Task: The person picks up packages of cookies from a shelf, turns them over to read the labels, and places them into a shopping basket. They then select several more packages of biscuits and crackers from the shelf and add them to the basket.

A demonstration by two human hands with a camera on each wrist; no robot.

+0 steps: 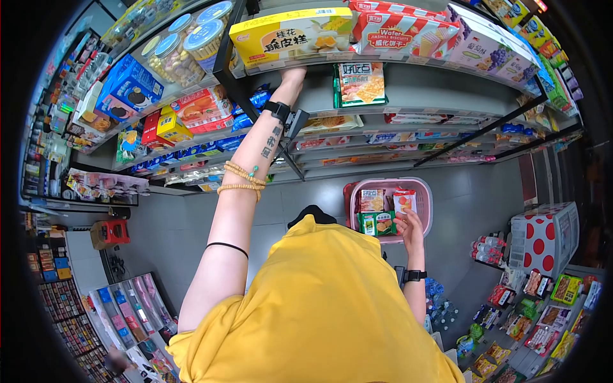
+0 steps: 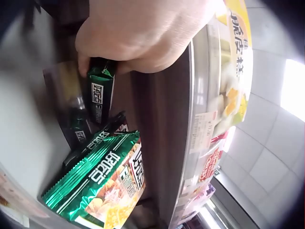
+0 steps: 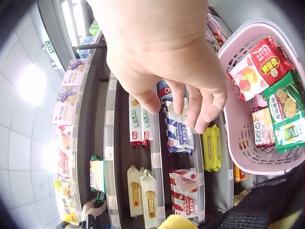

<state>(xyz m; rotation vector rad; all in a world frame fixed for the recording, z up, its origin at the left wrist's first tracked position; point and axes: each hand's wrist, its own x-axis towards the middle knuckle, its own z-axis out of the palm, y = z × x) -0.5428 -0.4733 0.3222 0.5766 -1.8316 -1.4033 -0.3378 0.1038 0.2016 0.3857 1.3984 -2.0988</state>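
Note:
My left hand [image 1: 294, 78] reaches onto the upper shelf, under the yellow cake box [image 1: 290, 37]. In the left wrist view its fingers grip the end of a dark green biscuit packet [image 2: 100, 98]. Beside that, another green biscuit packet [image 2: 107, 181] leans on the shelf; the head view shows its printed front. My right hand [image 1: 412, 231] is by the pink basket [image 1: 424, 198], its fingers spread and relaxed, holding nothing. Inside the basket lie a red-and-white packet [image 3: 262, 69], a green cracker packet [image 3: 286, 112] and a pale biscuit packet [image 3: 263, 126].
Red-striped wafer bags [image 1: 402, 32] and purple grape boxes [image 1: 495, 48] line the top shelf. Lower shelves hold more packets, such as blue-striped wafers [image 3: 178, 129]. A black shelf post [image 1: 223, 64] stands left of my left arm. A polka-dot bin [image 1: 543, 236] stands at right.

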